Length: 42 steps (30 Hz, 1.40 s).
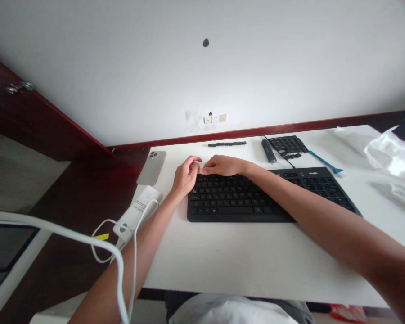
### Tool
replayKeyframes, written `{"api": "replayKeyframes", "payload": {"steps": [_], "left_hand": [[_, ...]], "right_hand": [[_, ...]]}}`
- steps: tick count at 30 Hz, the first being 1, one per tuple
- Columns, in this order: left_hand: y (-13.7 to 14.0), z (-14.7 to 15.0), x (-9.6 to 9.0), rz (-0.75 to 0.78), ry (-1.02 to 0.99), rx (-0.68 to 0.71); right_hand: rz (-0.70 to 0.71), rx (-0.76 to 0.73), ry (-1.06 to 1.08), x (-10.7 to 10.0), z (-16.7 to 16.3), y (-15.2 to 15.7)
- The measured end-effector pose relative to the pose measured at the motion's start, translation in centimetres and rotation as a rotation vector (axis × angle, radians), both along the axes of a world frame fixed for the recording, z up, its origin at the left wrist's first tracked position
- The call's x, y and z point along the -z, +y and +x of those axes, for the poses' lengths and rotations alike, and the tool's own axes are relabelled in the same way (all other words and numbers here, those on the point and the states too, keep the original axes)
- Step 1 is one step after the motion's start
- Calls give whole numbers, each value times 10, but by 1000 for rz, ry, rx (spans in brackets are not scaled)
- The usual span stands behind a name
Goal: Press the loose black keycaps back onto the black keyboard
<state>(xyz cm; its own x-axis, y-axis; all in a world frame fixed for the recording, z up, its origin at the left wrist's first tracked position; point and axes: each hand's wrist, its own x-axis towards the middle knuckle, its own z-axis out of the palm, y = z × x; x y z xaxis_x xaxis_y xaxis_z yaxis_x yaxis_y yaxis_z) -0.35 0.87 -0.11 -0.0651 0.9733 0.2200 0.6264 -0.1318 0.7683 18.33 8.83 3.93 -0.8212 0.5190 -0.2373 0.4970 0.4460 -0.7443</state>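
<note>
A black keyboard (229, 202) lies on the white table (243, 252). At its upper left corner, my left hand (187, 176) rests with fingers curled and the index fingertip bent towards the right. Close against it, my right hand (223, 165) reaches across the keyboard, thumb and fingers drawn together and pointing left. The fingertips of both hands meet there; anything small between them is hidden. My right forearm covers part of the middle keys. Behind the hands, a row of loose black keycaps (227, 144) runs along the far edge of the table.
Grouped black keycaps (288, 145) lie back right, beside a dark bundled cable (268, 151) and a blue stick-like tool (324, 161). Clear plastic wrapping (388, 153) covers the right side. To the left lie a phone (152, 167) and a white device (138, 211) with a white cable (119, 265).
</note>
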Motion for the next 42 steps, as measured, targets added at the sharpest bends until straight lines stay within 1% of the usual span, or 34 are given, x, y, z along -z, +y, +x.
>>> {"api": "replayKeyframes", "payload": {"steps": [5,7,13,16,21,24,28,32,34,37,39,40,42], "left_hand": [[0,0,-1,7,-54,7],[0,-1,-1,18,-81,4],[0,-2,1,37,-111,0],[0,-3,2,44,-112,3],[0,-3,2,45,-107,-14],[0,-4,3,57,-133,-8],[2,-6,6,107,-218,-2],[5,-7,7,145,-317,-39],[6,-7,8,153,-348,-52],[6,-7,8,159,-379,-54],[6,-7,9,171,-391,-38],[7,-7,9,178,-393,-27],[7,-8,9,193,-390,-13]], "right_hand": [[154,120,4,6,-10,-13],[194,154,5,9,-13,-18],[207,149,-29,12,-15,-17],[217,109,2,13,-11,-11],[109,1,49,14,-5,0],[97,18,50,13,-4,1],[122,13,67,13,-4,-3],[274,108,52,12,-8,-12],[361,116,5,7,-9,-17],[527,89,-74,-7,-9,-26],[634,55,-86,-19,-6,-31],[661,27,-74,-25,-5,-34],[666,-31,-36,-33,-3,-38]]}}
